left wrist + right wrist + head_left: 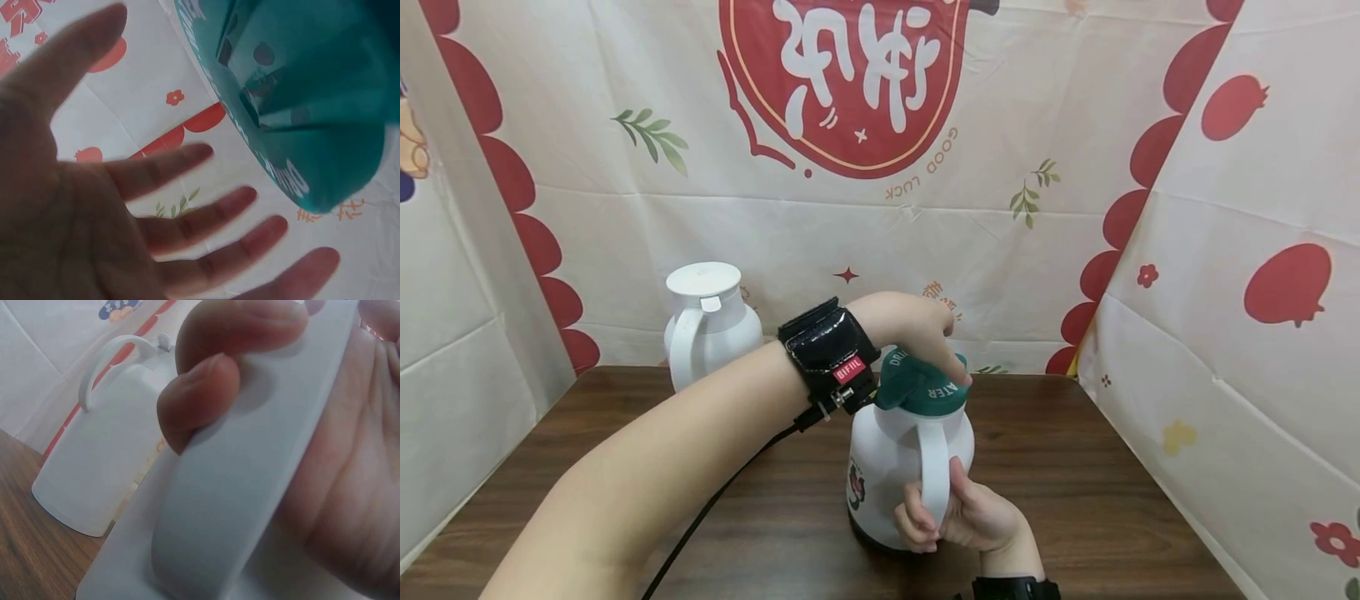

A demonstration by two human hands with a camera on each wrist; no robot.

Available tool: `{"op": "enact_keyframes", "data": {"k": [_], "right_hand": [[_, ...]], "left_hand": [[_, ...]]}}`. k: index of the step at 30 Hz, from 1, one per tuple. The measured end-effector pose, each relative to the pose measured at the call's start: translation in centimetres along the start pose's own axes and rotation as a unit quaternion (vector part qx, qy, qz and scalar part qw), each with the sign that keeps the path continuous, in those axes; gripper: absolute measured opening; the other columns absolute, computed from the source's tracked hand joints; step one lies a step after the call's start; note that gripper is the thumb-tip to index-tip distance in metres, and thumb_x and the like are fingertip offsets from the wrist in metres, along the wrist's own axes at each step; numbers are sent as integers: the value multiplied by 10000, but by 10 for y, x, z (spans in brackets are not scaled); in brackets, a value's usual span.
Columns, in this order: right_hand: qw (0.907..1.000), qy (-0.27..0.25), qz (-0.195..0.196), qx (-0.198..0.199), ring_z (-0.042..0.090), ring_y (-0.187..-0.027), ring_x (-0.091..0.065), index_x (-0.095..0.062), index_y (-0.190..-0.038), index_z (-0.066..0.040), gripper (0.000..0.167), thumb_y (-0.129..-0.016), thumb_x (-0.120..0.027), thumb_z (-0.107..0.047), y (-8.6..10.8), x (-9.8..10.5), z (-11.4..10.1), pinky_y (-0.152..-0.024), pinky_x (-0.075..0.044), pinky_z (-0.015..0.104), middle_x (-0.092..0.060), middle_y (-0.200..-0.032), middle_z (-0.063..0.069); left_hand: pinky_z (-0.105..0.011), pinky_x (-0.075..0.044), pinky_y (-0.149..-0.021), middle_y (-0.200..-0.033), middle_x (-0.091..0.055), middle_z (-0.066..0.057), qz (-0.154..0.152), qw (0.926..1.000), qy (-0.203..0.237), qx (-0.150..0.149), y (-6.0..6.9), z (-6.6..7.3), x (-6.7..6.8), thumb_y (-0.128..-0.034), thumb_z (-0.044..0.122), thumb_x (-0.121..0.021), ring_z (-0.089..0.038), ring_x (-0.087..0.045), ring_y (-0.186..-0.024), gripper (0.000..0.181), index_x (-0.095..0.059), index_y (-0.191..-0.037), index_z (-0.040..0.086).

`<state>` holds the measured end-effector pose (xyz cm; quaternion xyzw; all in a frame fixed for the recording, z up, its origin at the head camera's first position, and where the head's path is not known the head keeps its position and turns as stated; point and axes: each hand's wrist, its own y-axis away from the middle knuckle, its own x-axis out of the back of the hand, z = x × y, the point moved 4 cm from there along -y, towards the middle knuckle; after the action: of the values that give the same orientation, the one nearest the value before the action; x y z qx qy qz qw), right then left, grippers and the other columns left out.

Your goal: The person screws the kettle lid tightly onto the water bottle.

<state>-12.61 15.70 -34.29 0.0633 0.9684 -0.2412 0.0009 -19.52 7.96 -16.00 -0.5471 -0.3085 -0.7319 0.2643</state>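
A white thermos jug [883, 446] with a black base stands on the table, its handle [933, 467] facing me. My right hand [977, 512] grips this handle, fingers curled round it, as the right wrist view also shows. On top sits a green lid [936, 398] with white lettering. Reaching across from the left, my left hand [917, 329] is over the lid. The left wrist view shows its fingers straight and spread beside the green lid [312, 150]; whether they touch it I cannot tell.
A second white jug [726, 333] with a white lid stands at the back left of the brown wooden table [760, 508]. Printed cloth [880, 225] hangs behind and at both sides. A black cable [730, 483] runs from the left wrist strap.
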Motion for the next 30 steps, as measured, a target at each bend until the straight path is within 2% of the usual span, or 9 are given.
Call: {"op": "enact_keyframes", "data": {"k": [4, 9, 15, 23, 30], "right_hand": [[10000, -28, 2, 3, 224, -605, -299, -279, -841, 33, 688, -950, -5, -589, 0, 0, 0, -518, -262, 386, -300, -725, 94], [10000, -38, -1, 11, 222, -604, -299, -281, -840, 33, 688, -950, -3, -587, 0, 0, 1, -525, -281, 366, -302, -725, 92], [10000, -22, -60, -3, 223, -601, -293, -276, -835, 28, 687, -947, -2, -592, 0, 0, 1, -525, -279, 364, -293, -719, 92], [10000, -16, -47, 5, 227, -601, -297, -278, -833, 29, 686, -950, -2, -587, -1, 0, 0, -523, -276, 371, -296, -722, 93], [10000, -27, -23, 39, 227, -604, -300, -277, -833, 33, 685, -951, 6, -580, -1, 0, 0, -519, -265, 384, -300, -726, 90]], "left_hand": [[-410, -485, -851, -1164, -597, -51, 84, 9994, 48, 344, 1, 1, -2, -834, 522, -675, -193, -552, -1007, 669, -534, -1315, 79], [-442, -485, -855, -1220, -571, -56, 79, 9983, 88, 569, 1, 3, -5, -816, 531, -691, -212, -529, -1035, 731, -489, -1372, 102], [-400, -528, -743, -1057, -590, -41, 136, 9976, 197, 657, 1, 6, -7, -789, 454, -757, -202, -561, -928, 640, -552, -1278, 96], [-401, -539, -734, -1076, -576, -55, 158, 9973, 217, 683, 0, 5, -9, -792, 404, -773, -208, -562, -932, 643, -515, -1293, 94], [-384, -535, -734, -1044, -584, -43, 122, 9982, -80, 580, -1, 7, -9, -795, 419, -765, -200, -564, -917, 621, -538, -1273, 94]]}}
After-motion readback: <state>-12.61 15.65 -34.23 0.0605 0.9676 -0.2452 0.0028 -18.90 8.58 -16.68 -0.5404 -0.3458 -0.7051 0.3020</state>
